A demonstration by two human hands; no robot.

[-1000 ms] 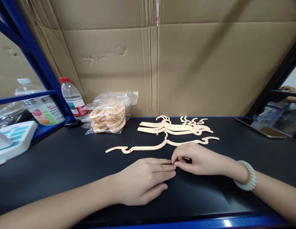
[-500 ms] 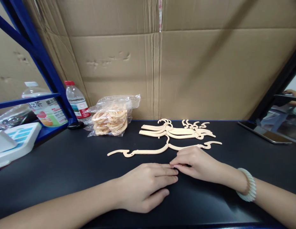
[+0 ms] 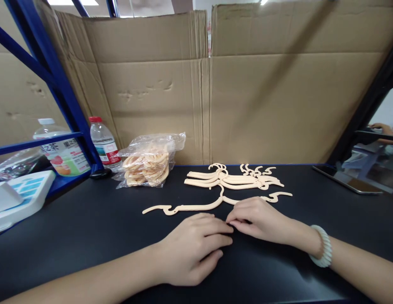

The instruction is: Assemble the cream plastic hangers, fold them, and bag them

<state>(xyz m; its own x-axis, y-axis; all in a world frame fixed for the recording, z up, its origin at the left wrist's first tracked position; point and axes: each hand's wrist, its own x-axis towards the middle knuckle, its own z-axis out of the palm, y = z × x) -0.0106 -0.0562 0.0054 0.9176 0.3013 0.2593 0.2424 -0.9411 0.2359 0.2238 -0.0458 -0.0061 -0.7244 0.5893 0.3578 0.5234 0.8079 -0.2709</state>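
Observation:
My left hand (image 3: 196, 249) rests palm down on the black table, its fingers extended and slightly apart, with nothing in it. My right hand (image 3: 258, 220) has its fingers curled and thumb against the index finger, near the left fingertips; no object shows in the pinch. Just beyond both hands lies a beige plastic folding clothes hanger (image 3: 196, 207), spread out, its right arm partly hidden behind my right hand. Farther back is a stack of folded beige hangers (image 3: 237, 181). Several small beige hook pieces (image 3: 256, 170) lie at its back right.
A clear plastic bag of beige hook parts (image 3: 148, 164) stands at the back left, beside a red-capped bottle (image 3: 104, 145). A white and blue plastic object (image 3: 25, 194) is at the left edge. A flat dark tablet-like device (image 3: 345, 179) lies right; cardboard (image 3: 158, 97) walls the back.
The view has tilted up, showing the top edge of the cardboard. My left fingertips have drawn back slightly from my right hand. The hangers have stayed in place.

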